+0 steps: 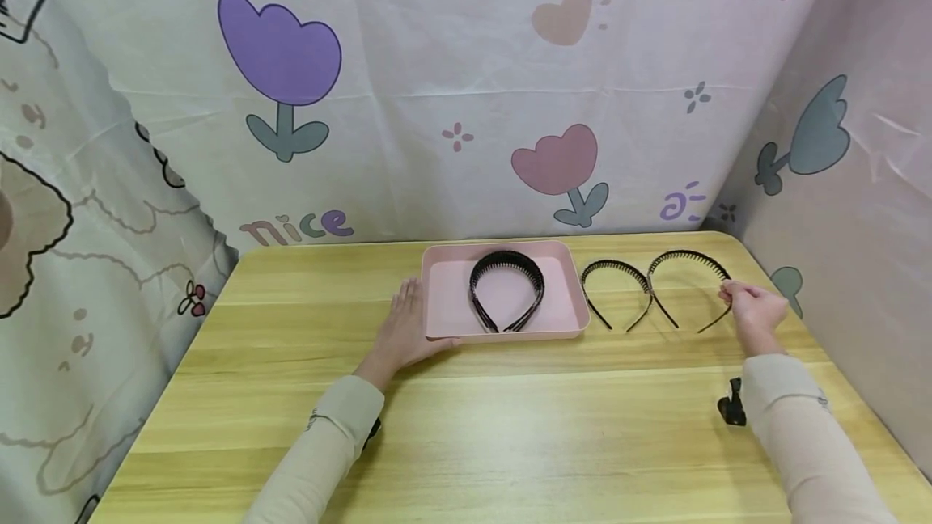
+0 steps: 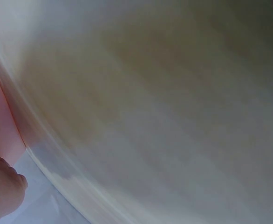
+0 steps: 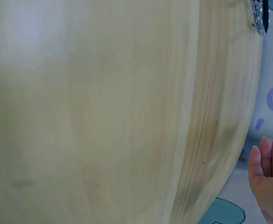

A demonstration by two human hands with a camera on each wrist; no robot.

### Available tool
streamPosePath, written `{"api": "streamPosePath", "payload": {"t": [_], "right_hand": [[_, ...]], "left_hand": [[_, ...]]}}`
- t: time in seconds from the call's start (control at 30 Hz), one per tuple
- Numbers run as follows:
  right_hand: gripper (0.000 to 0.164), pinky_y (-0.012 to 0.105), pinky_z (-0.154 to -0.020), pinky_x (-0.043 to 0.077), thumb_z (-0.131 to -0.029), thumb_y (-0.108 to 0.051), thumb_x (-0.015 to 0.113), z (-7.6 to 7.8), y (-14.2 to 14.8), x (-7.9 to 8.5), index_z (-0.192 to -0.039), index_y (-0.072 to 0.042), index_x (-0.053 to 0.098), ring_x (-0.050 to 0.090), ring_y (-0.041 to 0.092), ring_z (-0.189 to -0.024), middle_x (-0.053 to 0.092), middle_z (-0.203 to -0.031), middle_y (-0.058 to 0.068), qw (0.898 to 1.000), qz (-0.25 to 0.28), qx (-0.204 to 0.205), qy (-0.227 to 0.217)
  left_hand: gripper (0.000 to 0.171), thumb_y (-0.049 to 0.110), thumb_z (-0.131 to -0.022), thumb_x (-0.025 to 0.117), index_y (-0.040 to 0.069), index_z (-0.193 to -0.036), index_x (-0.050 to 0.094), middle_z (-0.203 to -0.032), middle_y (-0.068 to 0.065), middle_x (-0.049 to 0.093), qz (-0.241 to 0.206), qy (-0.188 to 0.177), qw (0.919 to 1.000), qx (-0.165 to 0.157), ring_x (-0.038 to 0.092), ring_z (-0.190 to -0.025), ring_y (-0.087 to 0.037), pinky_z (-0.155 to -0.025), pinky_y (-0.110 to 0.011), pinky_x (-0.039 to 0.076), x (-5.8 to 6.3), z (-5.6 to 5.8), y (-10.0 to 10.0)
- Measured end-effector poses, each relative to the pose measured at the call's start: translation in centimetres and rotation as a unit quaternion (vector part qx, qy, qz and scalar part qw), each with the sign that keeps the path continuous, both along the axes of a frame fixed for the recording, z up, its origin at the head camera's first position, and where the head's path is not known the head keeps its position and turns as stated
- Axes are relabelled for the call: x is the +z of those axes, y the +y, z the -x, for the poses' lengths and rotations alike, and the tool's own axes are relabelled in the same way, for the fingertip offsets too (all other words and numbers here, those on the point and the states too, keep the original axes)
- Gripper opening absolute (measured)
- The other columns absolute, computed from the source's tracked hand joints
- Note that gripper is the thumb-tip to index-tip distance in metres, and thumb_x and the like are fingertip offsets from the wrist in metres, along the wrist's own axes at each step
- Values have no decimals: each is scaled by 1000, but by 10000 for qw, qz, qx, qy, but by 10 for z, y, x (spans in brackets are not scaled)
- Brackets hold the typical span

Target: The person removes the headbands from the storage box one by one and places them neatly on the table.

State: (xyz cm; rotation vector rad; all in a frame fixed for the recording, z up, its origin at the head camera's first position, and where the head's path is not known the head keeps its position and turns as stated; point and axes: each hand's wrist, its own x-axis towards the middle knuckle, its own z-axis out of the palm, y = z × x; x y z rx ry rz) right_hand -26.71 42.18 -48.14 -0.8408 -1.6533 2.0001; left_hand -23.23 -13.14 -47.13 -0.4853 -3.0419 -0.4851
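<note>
In the head view, my left hand (image 1: 404,331) lies along the left side of a pink tray (image 1: 446,289), fingers straight and thumb along its front edge. Several black toothed headbands (image 1: 506,259) are stacked together inside the tray. To the right of it, one black headband (image 1: 615,263) lies on the table. Beside that one is a slightly larger-looking headband (image 1: 684,253), whose right side my right hand (image 1: 759,314) pinches between thumb and fingers. The right wrist view catches only the curled right fingers (image 3: 265,158) at its edge, with a sliver of headband.
Everything rests on a light wooden table (image 1: 473,435). A patterned curtain (image 1: 422,87) hangs behind its far edge and down both sides. Small black devices (image 1: 733,403) sit at the wrists, by the sleeves.
</note>
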Motion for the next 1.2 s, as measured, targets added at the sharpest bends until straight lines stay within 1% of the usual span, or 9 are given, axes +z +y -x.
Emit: {"api": "streamPosePath", "payload": {"t": [0.1, 0.13, 0.2, 0.33, 0.4, 0.63, 0.83, 1.0, 1.2], "right_hand": [[32, 14, -47, 51, -82, 2, 61, -9, -11, 22, -59, -19, 71, 61, 2, -45, 62, -48, -12, 9998, 144, -59, -145], [33, 13, -47, 51, -83, 1, 61, -9, -9, 21, -58, -19, 70, 61, 1, -45, 62, -48, -12, 9998, 166, -69, -69], [36, 13, -47, 51, -84, 2, 58, -13, -14, 33, -56, -19, 69, 61, 2, -45, 61, -47, -11, 9992, 287, -142, -236], [40, 13, -48, 52, -85, 2, 56, -14, -11, 33, -53, -19, 67, 62, 2, -46, 62, -47, -9, 9988, 439, -66, -200], [42, 14, -49, 52, -85, 3, 55, -19, -19, 42, -51, -18, 67, 61, 3, -45, 61, -46, -8, 9983, 522, -66, -240], [38, 15, -48, 52, -83, 4, 59, -21, -21, 43, -51, -13, 67, 61, 4, -46, 61, -45, -4, 9952, 839, -395, -314], [33, 17, -47, 52, -83, 3, 61, -20, -18, 38, -53, -8, 68, 60, 7, -43, 61, -44, -1, 9908, 1175, -421, -521], [40, 16, -48, 52, -86, -1, 58, -19, -18, 37, -49, -15, 65, 60, 4, -44, 60, -44, -5, 9925, 929, -227, -768], [47, 17, -44, 51, -84, 7, 54, -16, -21, 38, -43, -13, 62, 57, 5, -41, 58, -40, -4, 9895, 1191, -299, -764]], "left_hand": [[120, 66, -72, 62, -11, -145, 6, -152, -30, 8, -18, 65, 10000, -8, 6, -143, -39, -117, -49, 14, -1, 1, 0], [120, 66, -71, 62, -11, -145, 6, -152, -30, 9, -23, 83, 10000, -8, 7, -143, -39, -117, -49, 14, -1, 1, 0], [120, 66, -71, 62, -11, -145, 6, -152, -30, 10, -32, 116, 9999, -12, 8, -143, -39, -117, -49, 14, -1, 1, 0], [120, 66, -71, 63, -11, -144, 7, -151, -30, 12, -34, 143, 9999, -19, 9, -143, -39, -116, -49, 15, 0, 2, 0], [120, 66, -71, 63, -11, -144, 7, -151, -30, 11, -23, 137, 9999, -14, 9, -143, -39, -116, -49, 15, 0, 2, 0], [121, 68, -71, 61, -10, -145, 5, -152, -30, 9, -46, 94, 9999, -39, 8, -143, -39, -116, -49, 15, -1, 2, 2], [121, 66, -71, 62, -10, -145, 5, -152, -29, 9, -13, 36, 10000, -7, 8, -143, -39, -117, -49, 14, -1, 0, 0], [119, 64, -71, 63, -11, -145, 7, -152, -29, 10, -96, 76, 9999, -9, 9, -142, -40, -116, -50, 16, 0, 0, 0], [119, 65, -71, 63, -12, -144, 7, -152, -30, 9, -87, 37, 10000, -2, 8, -142, -40, -116, -50, 14, 0, -1, 0]]}}
